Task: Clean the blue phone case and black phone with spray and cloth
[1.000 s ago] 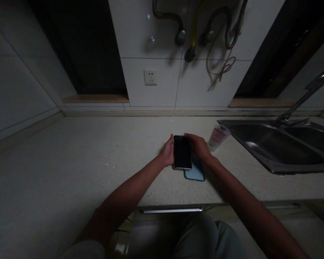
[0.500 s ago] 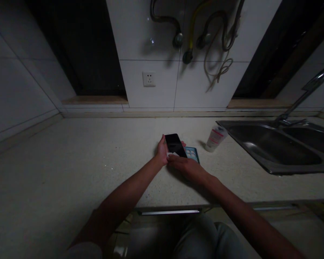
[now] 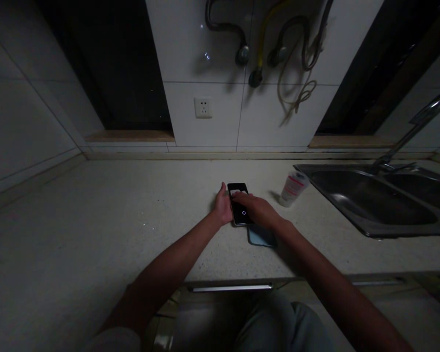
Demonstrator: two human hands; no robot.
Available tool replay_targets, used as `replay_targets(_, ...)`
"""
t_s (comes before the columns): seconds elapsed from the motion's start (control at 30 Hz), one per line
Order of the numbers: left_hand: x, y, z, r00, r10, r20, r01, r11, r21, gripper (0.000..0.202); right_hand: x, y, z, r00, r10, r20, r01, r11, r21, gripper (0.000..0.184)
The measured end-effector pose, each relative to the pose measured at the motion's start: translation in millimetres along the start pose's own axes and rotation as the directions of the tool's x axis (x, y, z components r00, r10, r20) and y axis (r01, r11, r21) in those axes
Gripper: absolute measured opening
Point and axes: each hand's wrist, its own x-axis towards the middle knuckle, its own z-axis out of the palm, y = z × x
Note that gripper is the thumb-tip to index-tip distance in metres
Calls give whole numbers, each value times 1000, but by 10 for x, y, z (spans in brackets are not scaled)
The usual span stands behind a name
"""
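A black phone (image 3: pixel 239 211) lies on the pale countertop (image 3: pixel 132 215) with its screen up and a small ring lit on it. My left hand (image 3: pixel 223 208) grips the phone's left edge, thumb on top. My right hand (image 3: pixel 254 208) lies over the phone's right side, its fingers stretched flat across the upper screen on a small white patch. A light blue phone case (image 3: pixel 261 236) lies on the counter just under my right wrist, partly covered by the phone and hand.
A white tube with a red label (image 3: pixel 291 188) lies right of the phone. A steel double sink (image 3: pixel 374 198) with a tap (image 3: pixel 414 129) fills the right side. A wall socket (image 3: pixel 203 107) and hanging hoses (image 3: pixel 275 49) are on the tiled wall behind.
The phone was tilted up in my left hand and now lies flat over the blue case. My right hand moved from the phone's near end onto its screen.
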Motion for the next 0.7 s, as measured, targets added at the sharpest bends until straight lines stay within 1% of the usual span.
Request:
replay_targets(0.1,27,-11,-36,999,30,-26,-30,1000,7,73,-100,-63,41,997,-70,35,67,995,71,51)
replay_targets(0.23,50,-17,-67,990,136,-43,-135,990,30,68,-378,-180,46,972,-218,83,203,966,158,46)
replay_targets(0.33,47,-16,-60,987,154,-43,-153,988,15,68,-581,-228,-1,963,-260,75,246,956,162,45)
replay_targets(0.4,41,-17,-49,989,141,-44,-141,990,3,70,-662,-214,-42,967,-252,45,242,957,159,46)
replay_targets(0.5,37,-14,-36,989,140,-50,-141,990,-6,73,-688,-134,-108,974,-227,1,224,964,146,50)
replay_targets(0.63,32,8,-32,984,162,-76,-164,986,-12,77,-598,-7,-194,986,-163,-28,165,973,163,56)
replay_targets(0.7,24,22,-32,986,147,-82,-146,989,15,77,-529,41,-223,992,-115,-57,124,974,191,56)
